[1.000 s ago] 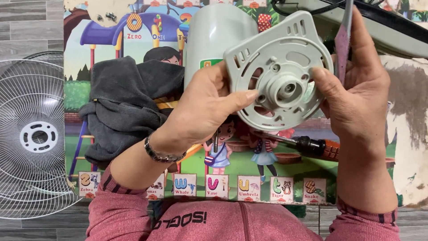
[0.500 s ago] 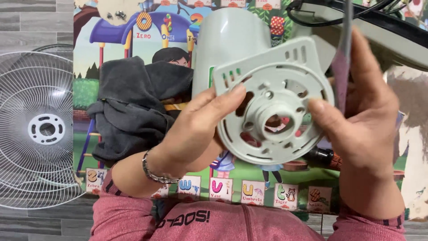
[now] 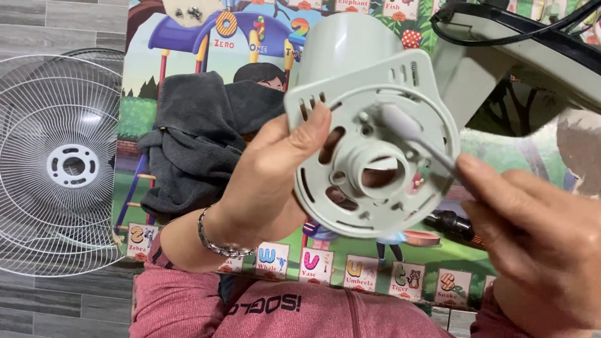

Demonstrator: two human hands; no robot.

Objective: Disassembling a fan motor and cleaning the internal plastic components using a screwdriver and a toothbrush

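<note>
Head cam: left hand [image 3: 266, 181] grips the round grey fan housing [image 3: 369, 150] by its left rim, thumb over the slotted edge, holding it up above the mat [image 3: 188, 37]. Right hand [image 3: 532, 250] is closed around a thin tool [image 3: 413, 134]; its pale, blurred tip sits on the housing face just above the centre hole. Dark cloth [image 3: 200, 138] lies on the mat behind the left hand. Wire fan guard [image 3: 56, 169] on the floor far left. Dark-handled screwdriver [image 3: 454, 225] on the mat under the housing.
</note>
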